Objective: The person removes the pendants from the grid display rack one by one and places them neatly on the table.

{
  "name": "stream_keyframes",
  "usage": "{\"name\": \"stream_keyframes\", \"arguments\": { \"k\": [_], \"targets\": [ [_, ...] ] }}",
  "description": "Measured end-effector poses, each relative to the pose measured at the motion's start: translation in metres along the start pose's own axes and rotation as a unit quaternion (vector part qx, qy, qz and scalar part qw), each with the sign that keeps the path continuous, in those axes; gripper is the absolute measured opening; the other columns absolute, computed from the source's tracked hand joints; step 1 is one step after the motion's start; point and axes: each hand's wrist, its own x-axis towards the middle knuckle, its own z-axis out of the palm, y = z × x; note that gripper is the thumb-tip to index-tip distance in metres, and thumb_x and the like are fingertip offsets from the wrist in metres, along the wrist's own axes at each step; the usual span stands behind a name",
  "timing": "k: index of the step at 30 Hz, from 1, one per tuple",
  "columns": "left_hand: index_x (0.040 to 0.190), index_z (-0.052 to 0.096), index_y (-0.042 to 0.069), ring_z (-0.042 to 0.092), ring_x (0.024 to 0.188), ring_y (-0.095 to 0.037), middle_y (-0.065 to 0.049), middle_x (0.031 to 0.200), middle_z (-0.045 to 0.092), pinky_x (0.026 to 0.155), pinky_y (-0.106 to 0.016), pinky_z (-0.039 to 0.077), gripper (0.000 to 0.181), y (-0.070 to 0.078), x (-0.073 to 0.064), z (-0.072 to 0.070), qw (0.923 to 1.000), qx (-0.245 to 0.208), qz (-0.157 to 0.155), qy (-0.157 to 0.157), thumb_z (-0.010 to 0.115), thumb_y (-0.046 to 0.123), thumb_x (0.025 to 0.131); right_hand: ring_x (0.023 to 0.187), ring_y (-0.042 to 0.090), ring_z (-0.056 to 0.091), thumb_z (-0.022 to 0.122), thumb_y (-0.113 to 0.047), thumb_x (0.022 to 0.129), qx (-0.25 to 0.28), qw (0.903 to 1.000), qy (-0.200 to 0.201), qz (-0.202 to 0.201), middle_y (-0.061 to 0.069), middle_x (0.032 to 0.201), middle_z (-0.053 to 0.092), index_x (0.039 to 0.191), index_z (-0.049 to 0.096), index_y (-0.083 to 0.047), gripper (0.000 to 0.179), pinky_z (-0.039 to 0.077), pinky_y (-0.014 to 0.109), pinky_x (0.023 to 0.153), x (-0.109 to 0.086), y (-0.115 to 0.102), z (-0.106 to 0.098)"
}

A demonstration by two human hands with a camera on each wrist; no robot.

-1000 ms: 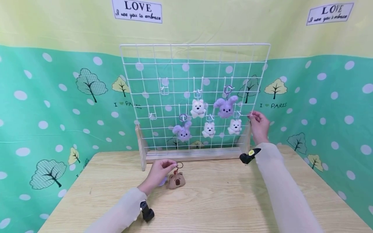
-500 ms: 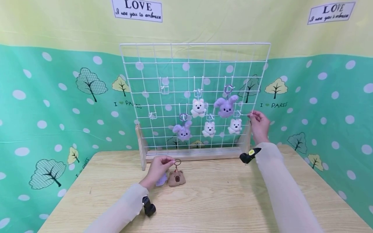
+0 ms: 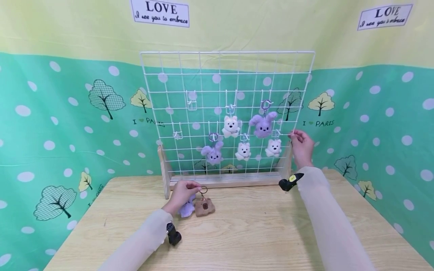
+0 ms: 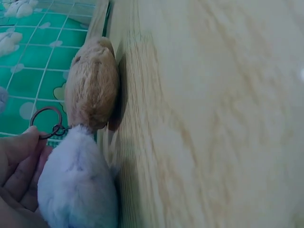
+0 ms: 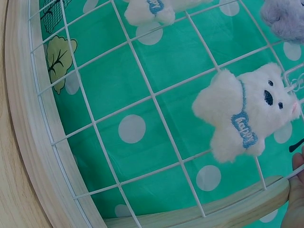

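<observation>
My left hand (image 3: 182, 195) is low in front of the rack, pinching the metal ring of a brown plush bear-like keychain (image 3: 205, 207) between thumb and fingers. The plush hangs close to the tabletop; contact is unclear. A pale purple plush (image 3: 186, 209) is beside it, partly behind the hand; in the left wrist view this fuzzy body (image 4: 78, 183) fills the foreground. My right hand (image 3: 303, 146) pinches the right edge of the white wire grid (image 3: 227, 52), just above its wooden post. In the right wrist view, only a sliver of that hand (image 5: 295, 194) shows.
Two purple bunny keychains, one upper (image 3: 262, 125) and one lower (image 3: 214, 153), hang on the grid beside several white dog keychains (image 3: 231, 126). Bare hooks (image 3: 191, 105) sit at left. The rack's wooden base (image 3: 227, 181) stands on the table (image 3: 244, 237), before a patterned cloth.
My left hand has shifted slightly left and up with the brown plush, which now tilts a little. More of the purple plush shows. My right hand has stayed at the grid's edge.
</observation>
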Motion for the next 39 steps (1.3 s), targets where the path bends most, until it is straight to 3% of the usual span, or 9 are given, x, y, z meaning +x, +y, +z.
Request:
{"name": "stream_keyframes", "arguments": {
  "k": [14,21,27,36,39],
  "targets": [
    [0.088,0.072,-0.003,0.06,0.071,-0.01,-0.008,0.082,0.072,0.062,-0.02,0.048,0.008,-0.008,0.003,-0.003,0.9997,0.015,0.02,-0.002,0.07,0.002,0.082,0.115,0.017,0.055,0.054,-0.019,0.096,0.019,0.9998,-0.002,-0.007,0.015,0.13,0.055,0.127,0.053,-0.004,0.034,0.039,0.03,0.103,0.001,0.004,0.0],
    [0.09,0.073,-0.001,0.063,0.077,-0.012,-0.008,0.087,0.072,0.068,-0.025,0.051,0.01,-0.006,0.003,-0.005,0.9997,0.016,0.016,0.005,0.071,0.006,0.083,0.116,0.02,0.054,0.055,-0.02,0.095,0.025,0.9996,0.002,-0.009,0.015,0.129,0.056,0.127,0.053,-0.002,0.036,0.039,0.032,0.103,0.003,0.006,0.001],
    [0.091,0.073,0.004,0.065,0.081,-0.014,-0.007,0.09,0.072,0.072,-0.027,0.052,0.009,0.011,0.003,-0.007,0.9998,-0.004,0.003,0.017,0.071,0.008,0.083,0.117,0.019,0.054,0.054,-0.021,0.096,0.014,0.9999,0.002,-0.007,0.014,0.129,0.056,0.127,0.052,-0.003,0.036,0.04,0.03,0.103,0.001,0.004,0.0],
    [0.098,0.071,0.0,0.066,0.086,-0.017,-0.012,0.095,0.071,0.079,-0.028,0.05,0.015,0.051,0.008,-0.017,0.9972,-0.063,0.019,0.036,0.068,0.01,0.086,0.115,0.019,0.055,0.055,-0.022,0.095,0.004,0.9999,0.008,-0.013,0.01,0.124,0.059,0.126,0.054,-0.004,0.036,0.041,0.029,0.101,0.001,0.005,0.0],
    [0.098,0.071,0.0,0.065,0.085,-0.018,-0.013,0.095,0.071,0.075,-0.025,0.05,0.017,0.062,0.012,-0.019,0.9955,-0.073,0.035,0.049,0.069,0.011,0.085,0.114,0.017,0.056,0.055,-0.022,0.095,0.002,0.9999,0.009,-0.012,0.01,0.124,0.059,0.126,0.054,-0.004,0.036,0.041,0.029,0.101,0.001,0.004,0.0]
  ]
}}
